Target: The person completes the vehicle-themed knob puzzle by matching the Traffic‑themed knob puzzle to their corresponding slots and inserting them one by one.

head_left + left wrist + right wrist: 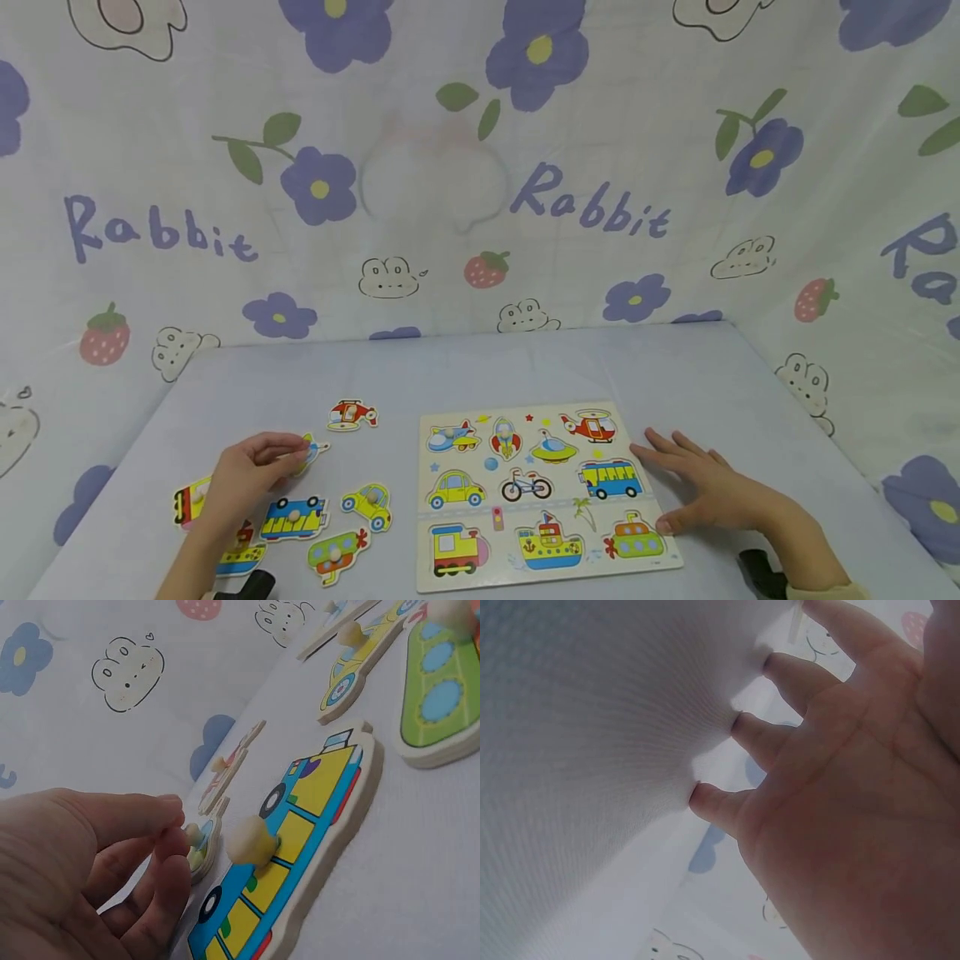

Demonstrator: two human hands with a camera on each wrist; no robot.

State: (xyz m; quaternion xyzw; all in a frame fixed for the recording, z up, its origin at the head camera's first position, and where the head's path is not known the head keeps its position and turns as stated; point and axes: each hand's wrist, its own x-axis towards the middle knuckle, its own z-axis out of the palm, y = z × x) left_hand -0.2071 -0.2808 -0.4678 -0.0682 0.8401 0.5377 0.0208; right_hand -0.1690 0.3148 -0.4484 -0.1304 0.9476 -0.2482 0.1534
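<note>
A wooden vehicle puzzle board lies flat on the table, its printed slots showing cars, boats and aircraft. Left of it, my left hand pinches the small knob of a little yellow-and-blue puzzle piece between thumb and fingertips. The piece still lies on the cloth. My right hand lies flat on the table beside the board's right edge, fingers straight and spread. Its thumb is at the board's rim. In the right wrist view its fingertips press on the cloth.
Loose pieces surround my left hand: a red helicopter, a blue-and-yellow bus, a yellow car, a green-and-orange craft, a train and a boat. A flower-printed sheet hangs behind and at both sides.
</note>
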